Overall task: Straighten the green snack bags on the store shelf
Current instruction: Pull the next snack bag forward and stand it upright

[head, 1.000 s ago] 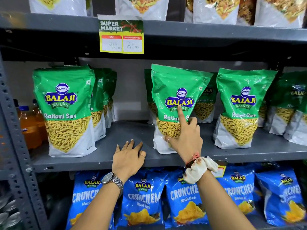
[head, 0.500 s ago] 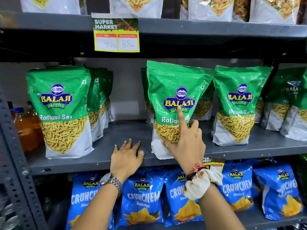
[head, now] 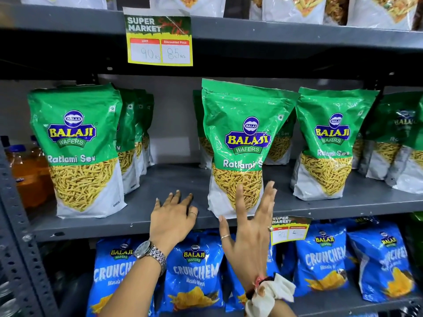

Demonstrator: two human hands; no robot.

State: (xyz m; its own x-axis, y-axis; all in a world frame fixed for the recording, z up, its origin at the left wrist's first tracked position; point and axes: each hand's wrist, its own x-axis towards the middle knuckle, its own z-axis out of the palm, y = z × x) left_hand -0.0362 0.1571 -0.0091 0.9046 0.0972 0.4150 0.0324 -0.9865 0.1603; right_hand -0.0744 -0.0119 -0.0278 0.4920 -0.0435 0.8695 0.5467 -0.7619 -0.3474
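Green Balaji Ratlami Sev bags stand in rows on the grey middle shelf [head: 160,184]. The middle front bag [head: 242,143] stands upright near the shelf's front edge. My right hand [head: 249,227] is spread open just in front of its lower part, fingers apart, holding nothing. My left hand [head: 174,218] lies flat on the shelf edge to the left of that bag, with a watch on the wrist. A left front bag [head: 77,147] and a right front bag [head: 329,143] also stand upright, with more bags behind them.
Blue Crunchem bags [head: 194,273] fill the shelf below. A yellow price tag [head: 159,40] hangs from the shelf above, a smaller one [head: 289,229] on the middle shelf edge. Orange drink bottles [head: 25,175] stand at far left beyond the grey upright [head: 16,225].
My right hand has let go of the middle bag and drawn back and down, fingers now spread. The bag stands on its own. My left hand stays on the shelf edge.
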